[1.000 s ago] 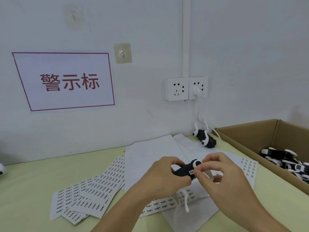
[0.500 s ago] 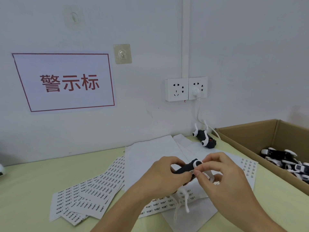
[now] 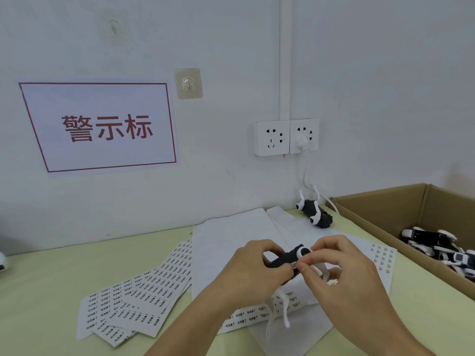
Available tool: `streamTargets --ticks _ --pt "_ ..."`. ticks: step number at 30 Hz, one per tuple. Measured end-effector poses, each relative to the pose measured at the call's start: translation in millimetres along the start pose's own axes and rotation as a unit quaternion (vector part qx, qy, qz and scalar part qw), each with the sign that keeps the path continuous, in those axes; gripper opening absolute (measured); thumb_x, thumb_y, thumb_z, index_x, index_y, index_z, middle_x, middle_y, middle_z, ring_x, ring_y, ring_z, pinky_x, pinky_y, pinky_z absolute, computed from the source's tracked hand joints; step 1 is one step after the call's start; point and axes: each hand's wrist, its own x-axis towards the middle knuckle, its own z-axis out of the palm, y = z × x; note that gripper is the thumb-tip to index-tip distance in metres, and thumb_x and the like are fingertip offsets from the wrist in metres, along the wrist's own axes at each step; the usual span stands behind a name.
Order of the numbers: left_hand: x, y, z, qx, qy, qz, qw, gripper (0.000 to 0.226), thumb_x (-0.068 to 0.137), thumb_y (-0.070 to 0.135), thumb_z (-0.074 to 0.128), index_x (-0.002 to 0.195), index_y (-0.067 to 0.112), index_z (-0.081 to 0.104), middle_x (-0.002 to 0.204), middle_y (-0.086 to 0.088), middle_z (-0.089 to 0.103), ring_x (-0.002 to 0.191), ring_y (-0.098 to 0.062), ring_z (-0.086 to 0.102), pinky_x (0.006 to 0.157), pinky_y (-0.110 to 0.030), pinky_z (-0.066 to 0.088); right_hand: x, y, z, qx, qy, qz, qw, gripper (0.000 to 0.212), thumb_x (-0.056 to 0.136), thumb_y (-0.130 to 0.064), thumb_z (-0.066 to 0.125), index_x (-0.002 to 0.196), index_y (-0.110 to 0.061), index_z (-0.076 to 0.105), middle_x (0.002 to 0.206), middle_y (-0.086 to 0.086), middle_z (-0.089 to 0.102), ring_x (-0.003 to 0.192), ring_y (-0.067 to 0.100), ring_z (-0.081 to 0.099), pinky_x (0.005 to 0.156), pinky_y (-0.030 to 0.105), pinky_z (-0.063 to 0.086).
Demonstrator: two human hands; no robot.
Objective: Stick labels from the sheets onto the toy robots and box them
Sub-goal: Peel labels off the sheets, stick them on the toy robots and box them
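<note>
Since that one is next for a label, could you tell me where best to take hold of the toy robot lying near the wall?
Grip the spare toy robot across its dark body, between the white wheels, coming from above. It lies on its side with thin white limbs sticking up toward the wall; these look flimsy and would probably snag. The cardboard box stands close on its right, so approaching from the left or front seems easier.

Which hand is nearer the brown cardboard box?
Right. The right hand is closer to the brown cardboard box; the left hand sits farther left, across the black toy robot.
</note>
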Motion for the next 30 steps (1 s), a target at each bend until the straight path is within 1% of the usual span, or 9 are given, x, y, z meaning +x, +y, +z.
streamTargets --ticks 3,7,12,15,18,21,23,27,30 --pt "0.5 -0.6 0.4 0.003 0.006 0.000 1.000 0.021 0.086 0.048 0.065 0.104 0.038 0.066 0.090 0.005 0.072 0.071 -0.010 0.065 0.079 -0.034 0.059 -0.1 1.3 0.8 -0.012 0.010 -0.002 1.000 0.036 0.078 -0.008 0.082 0.069 -0.041 0.070 0.093 -0.015 0.058 0.093 -0.001 0.057 0.062 0.022 0.053" --pt "1.5 -0.9 0.3 0.009 0.014 0.000 1.000 0.022 0.087 0.047 0.064 0.106 0.038 0.066 0.091 0.006 0.071 0.068 -0.008 0.063 0.072 -0.026 0.058 -0.2 3.4 0.8 -0.024 0.019 -0.014 0.999 0.041 0.077 -0.008 0.083 0.071 -0.046 0.068 0.093 -0.019 0.060 0.094 -0.004 0.058 0.061 0.020 0.054" --pt "1.7 -0.8 -1.9 -0.001 0.016 -0.001 1.000 0.020 0.088 0.042 0.063 0.107 0.037 0.065 0.091 0.006 0.071 0.064 -0.008 0.061 0.060 -0.020 0.053 1.6 6.3 -0.9 0.008 0.044 -0.024 0.999 0.031 0.078 -0.004 0.081 0.072 -0.034 0.074 0.087 -0.020 0.066 0.088 0.002 0.064 0.059 0.010 0.052" --pt "1.5 0.4 -3.4 -0.008 0.016 0.002 1.000 0.019 0.087 0.041 0.064 0.105 0.037 0.066 0.091 0.005 0.071 0.059 -0.007 0.057 0.052 -0.016 0.046 1.8 6.8 -2.3 0.019 0.045 -0.027 0.998 0.026 0.081 -0.005 0.078 0.079 -0.030 0.072 0.091 -0.022 0.066 0.089 0.004 0.064 0.060 0.013 0.052" --pt "0.5 1.2 -3.7 -0.015 0.006 0.006 1.000 0.019 0.085 0.045 0.066 0.102 0.038 0.067 0.090 0.006 0.072 0.060 -0.006 0.059 0.054 -0.018 0.048 1.8 8.2 -3.6 0.048 0.019 0.006 0.999 0.026 0.083 -0.013 0.078 0.090 -0.035 0.066 0.093 -0.023 0.066 0.094 0.001 0.063 0.062 0.021 0.051" --pt "0.3 1.8 -2.8 -0.018 -0.003 0.010 1.000 0.020 0.083 0.047 0.068 0.101 0.039 0.068 0.089 0.007 0.073 0.065 -0.006 0.062 0.065 -0.024 0.055 2.5 8.9 -4.3 0.046 -0.013 0.036 0.998 0.036 0.082 -0.021 0.079 0.102 -0.043 0.061 0.099 -0.034 0.062 0.099 -0.011 0.058 0.063 0.015 0.048" --pt "-0.2 2.0 -2.5 -0.018 -0.006 0.016 1.000 0.020 0.083 0.049 0.068 0.101 0.040 0.068 0.088 0.009 0.073 0.065 -0.005 0.062 0.067 -0.024 0.056 3.1 8.9 -5.6 0.046 -0.028 0.057 0.997 0.037 0.082 -0.024 0.080 0.107 -0.044 0.062 0.096 -0.036 0.064 0.098 -0.017 0.056 0.064 0.010 0.047" --pt "-0.1 1.6 -3.9 -0.008 -0.011 0.029 0.999 0.020 0.082 0.050 0.068 0.100 0.042 0.067 0.092 0.009 0.072 0.068 -0.006 0.063 0.065 -0.023 0.055 5.8 8.7 -9.5 0.042 -0.043 0.084 0.995 0.033 0.080 -0.027 0.080 0.107 -0.041 0.068 0.096 -0.023 0.072 0.096 -0.017 0.058 0.063 0.004 0.046" --pt "-0.4 2.4 -3.8 -0.022 -0.020 0.036 0.999 0.024 0.078 0.055 0.067 0.099 0.044 0.067 0.091 0.010 0.072 0.068 -0.004 0.064 0.061 -0.020 0.053 7.8 7.1 -13.0 0.062 -0.045 0.093 0.993 0.031 0.078 -0.026 0.082 0.103 -0.041 0.069 0.093 -0.031 0.069 0.092 -0.015 0.060 0.061 0.006 0.047"
